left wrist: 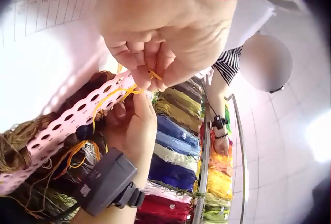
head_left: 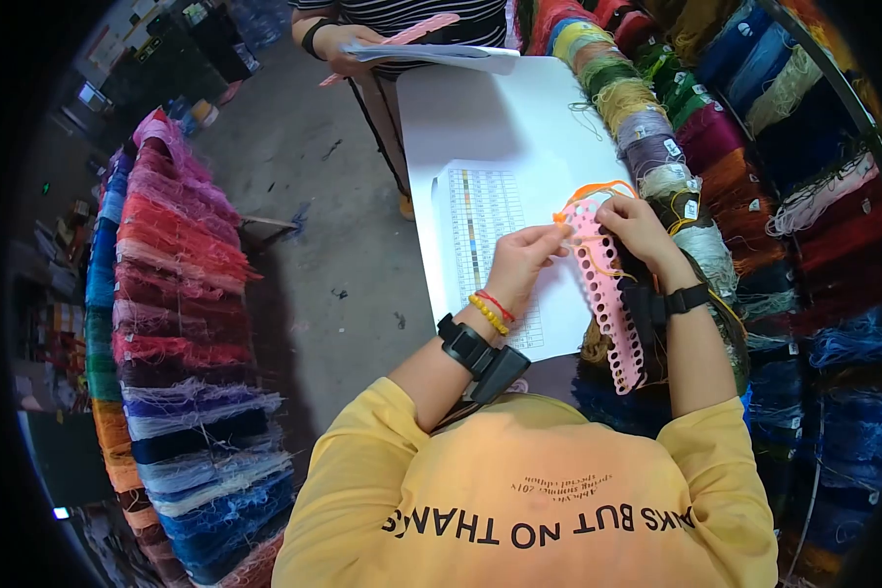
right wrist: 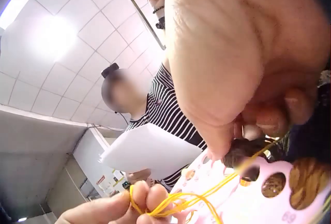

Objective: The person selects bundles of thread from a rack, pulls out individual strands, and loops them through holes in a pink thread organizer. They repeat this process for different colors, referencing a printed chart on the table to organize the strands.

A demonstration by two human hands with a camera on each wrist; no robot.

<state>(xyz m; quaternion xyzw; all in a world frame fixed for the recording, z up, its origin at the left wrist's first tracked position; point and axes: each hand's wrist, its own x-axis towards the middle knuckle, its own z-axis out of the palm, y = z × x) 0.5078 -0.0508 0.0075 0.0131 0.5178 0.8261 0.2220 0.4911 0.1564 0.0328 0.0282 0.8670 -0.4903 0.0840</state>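
A long pink strip with rows of round holes (head_left: 605, 299) slants over the white board's right edge in the head view. My right hand (head_left: 646, 235) grips it near its far end, thumb against the strip in the right wrist view. Yellow-orange thread (right wrist: 209, 182) runs across the holes between my two hands. My left hand (head_left: 524, 260) pinches a loop of this thread between thumb and fingertips, just left of the strip. An orange bundle of thread (head_left: 602, 186) loops around the strip's far end.
A printed chart (head_left: 490, 230) lies on the white board (head_left: 441, 118). Thread hanks in many colours hang along a rack (head_left: 656, 137) on the right and another (head_left: 181, 294) on the left. Opposite stands a person in a striped top (right wrist: 168, 100), holding papers (head_left: 441, 57) and another pink strip (head_left: 416, 31).
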